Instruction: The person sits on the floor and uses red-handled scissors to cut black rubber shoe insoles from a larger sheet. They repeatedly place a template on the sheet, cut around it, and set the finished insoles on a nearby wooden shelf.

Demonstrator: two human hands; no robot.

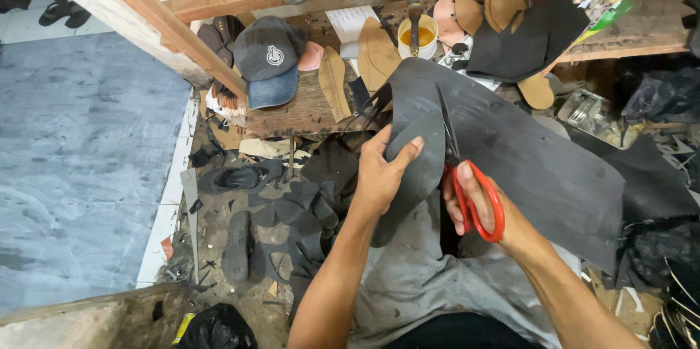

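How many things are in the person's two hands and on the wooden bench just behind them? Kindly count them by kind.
Large black rubber sheet: 1
Red-handled scissors, in right hand: 1
Black sole-shaped rubber piece, in left hand: 1
Dark grey cap with denim brim: 1
Yellow cup of glue with brush: 1
Total: 5

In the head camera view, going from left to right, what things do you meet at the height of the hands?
Black sandal on the floor → left hand → black sole piece → red scissors → right hand → large black rubber sheet.
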